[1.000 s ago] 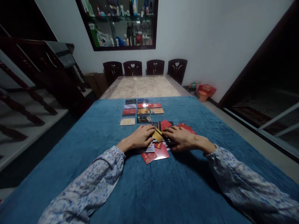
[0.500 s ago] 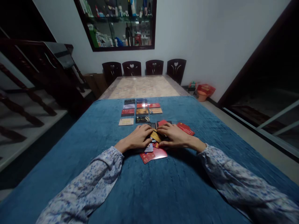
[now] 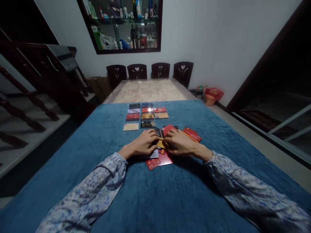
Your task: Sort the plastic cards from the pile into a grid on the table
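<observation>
A yellow card (image 3: 160, 143) lies level between my hands over a loose pile of cards. My left hand (image 3: 144, 143) is closed on its left end, fingers bent. At the other end my right hand (image 3: 181, 142) grips it with curled fingers. Below them a white card (image 3: 155, 154) and a red card (image 3: 154, 163) stick out of the pile. Beyond my right fingers a red card (image 3: 169, 129) leans across dark ones. More red cards (image 3: 192, 134) lie fanned to the right. My hands hide part of the pile.
Card stacks stand in rows farther up, among them a cream stack (image 3: 131, 127), a black stack (image 3: 148, 124) and a tan stack (image 3: 161, 115). A blue cloth (image 3: 73, 155) covers the near table. Several dark chairs (image 3: 183, 72) stand at the far end.
The yellow card has turned from slanted to nearly level. My right hand has shifted slightly, its fingers drawn in more tightly on the card. My left hand has barely moved.
</observation>
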A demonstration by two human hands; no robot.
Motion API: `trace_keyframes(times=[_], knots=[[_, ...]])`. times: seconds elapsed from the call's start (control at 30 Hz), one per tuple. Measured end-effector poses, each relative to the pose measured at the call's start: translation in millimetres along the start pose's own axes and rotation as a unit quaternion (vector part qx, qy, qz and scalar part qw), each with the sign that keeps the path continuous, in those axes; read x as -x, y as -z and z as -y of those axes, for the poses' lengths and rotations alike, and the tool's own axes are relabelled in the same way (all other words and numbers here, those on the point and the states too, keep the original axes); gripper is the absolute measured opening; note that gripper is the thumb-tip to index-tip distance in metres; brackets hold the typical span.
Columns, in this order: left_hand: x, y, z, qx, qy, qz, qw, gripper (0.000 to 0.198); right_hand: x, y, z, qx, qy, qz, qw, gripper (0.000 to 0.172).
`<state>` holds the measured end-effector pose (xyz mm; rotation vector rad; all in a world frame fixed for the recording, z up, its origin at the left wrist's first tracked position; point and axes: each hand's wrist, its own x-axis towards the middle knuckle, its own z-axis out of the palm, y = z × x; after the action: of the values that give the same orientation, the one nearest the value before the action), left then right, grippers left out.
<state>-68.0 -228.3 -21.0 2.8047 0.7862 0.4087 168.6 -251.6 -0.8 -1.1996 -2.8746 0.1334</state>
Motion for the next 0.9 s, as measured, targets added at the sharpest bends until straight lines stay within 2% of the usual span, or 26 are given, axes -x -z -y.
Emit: trace_keyframes(times=[0.43,0.73,0.9], knots=[[-5.0,0.3,-0.2,0.023,-0.048,-0.031,0.998,0.026,3.1,11.0,-15.0,-0.066,0.056,-0.025,0.996,0.020],[-7.5,-9.0,10.7,0.063,0.046,-0.076,0.994,0.018,-1.6,1.2,-32.6,-0.110,0.006,-0.064,0.992,0.020],[-9.4,-10.9,10.4,0.067,0.066,-0.085,0.992,0.016,-1.7,-5.6,-38.4,-0.112,-0.023,-0.075,0.991,0.022]])
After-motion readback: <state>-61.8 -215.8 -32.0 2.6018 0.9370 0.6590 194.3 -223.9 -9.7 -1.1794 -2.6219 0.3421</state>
